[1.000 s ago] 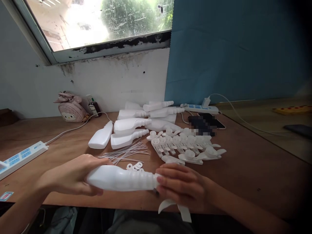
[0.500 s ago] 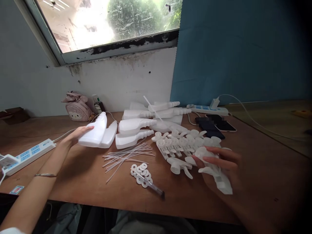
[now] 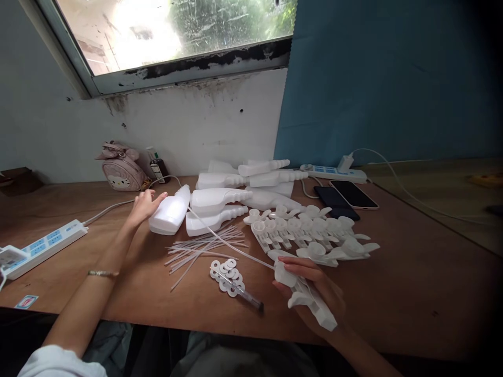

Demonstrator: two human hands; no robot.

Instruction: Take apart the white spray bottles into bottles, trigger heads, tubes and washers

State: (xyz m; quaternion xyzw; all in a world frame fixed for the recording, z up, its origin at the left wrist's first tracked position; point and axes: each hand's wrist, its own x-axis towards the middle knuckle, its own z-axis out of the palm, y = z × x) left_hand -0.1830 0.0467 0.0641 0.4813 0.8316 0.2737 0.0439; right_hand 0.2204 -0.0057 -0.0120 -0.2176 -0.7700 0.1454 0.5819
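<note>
My right hand (image 3: pixel 318 293) grips a white trigger spray head (image 3: pixel 285 273) above the right front of the table. A thin tube (image 3: pixel 231 242) runs from its cap end up and left, its far tip by the neck of a white plastic bottle (image 3: pixel 170 212). My left hand (image 3: pixel 146 207) rests at that bottle's left side with fingers apart, the thumb against or just over its edge. More white bottles (image 3: pixel 218 200) lie on their sides in a pile at the back. Several other spray heads (image 3: pixel 294 226) lie in rows beyond my right hand.
Loose thin tubes (image 3: pixel 208 248), white ring washers (image 3: pixel 228 268) and a pen (image 3: pixel 245 297) lie mid-table. Two phones (image 3: pixel 353 193) and a power strip (image 3: pixel 334 173) are at the back right. Another power strip (image 3: pixel 49 246), a pink bag (image 3: pixel 121 173) and a dark bottle (image 3: pixel 158 168) are left.
The bottle my left hand held has come down onto the table, and those fingers have loosened. My right hand has moved left with the spray head, its tube swinging down and left toward the bottle.
</note>
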